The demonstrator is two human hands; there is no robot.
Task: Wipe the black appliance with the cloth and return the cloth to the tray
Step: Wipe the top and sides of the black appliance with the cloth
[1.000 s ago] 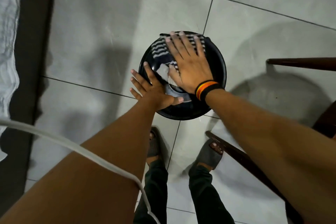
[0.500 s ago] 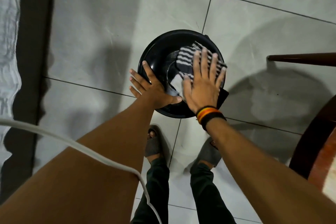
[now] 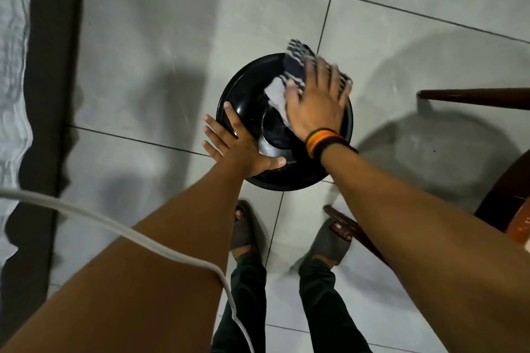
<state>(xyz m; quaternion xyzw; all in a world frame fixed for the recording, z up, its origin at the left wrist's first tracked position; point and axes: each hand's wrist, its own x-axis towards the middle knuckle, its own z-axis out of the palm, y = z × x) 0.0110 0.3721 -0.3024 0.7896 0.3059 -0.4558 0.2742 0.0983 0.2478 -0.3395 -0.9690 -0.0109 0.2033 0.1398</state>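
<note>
The round black appliance [image 3: 249,94] stands on the tiled floor in front of my feet. My left hand [image 3: 238,143] lies flat on its near left rim, fingers spread, holding nothing. My right hand [image 3: 318,103], with a striped band at the wrist, presses a dark cloth with white stripes [image 3: 295,66] flat against the far right part of the top. The cloth's far corner sticks out past the rim. Motion blurs the right hand and the cloth. No tray is in view.
A white cable [image 3: 120,226] crosses my left forearm. Dark wooden furniture [image 3: 473,97] stands to the right, with a curved leg [image 3: 352,226] near my right foot. A dark strip and a white fabric [image 3: 14,66] run along the left edge.
My right hand has swept the cloth from the right side of the top toward the far right rim. The left hand has stayed in place on the near left rim.
</note>
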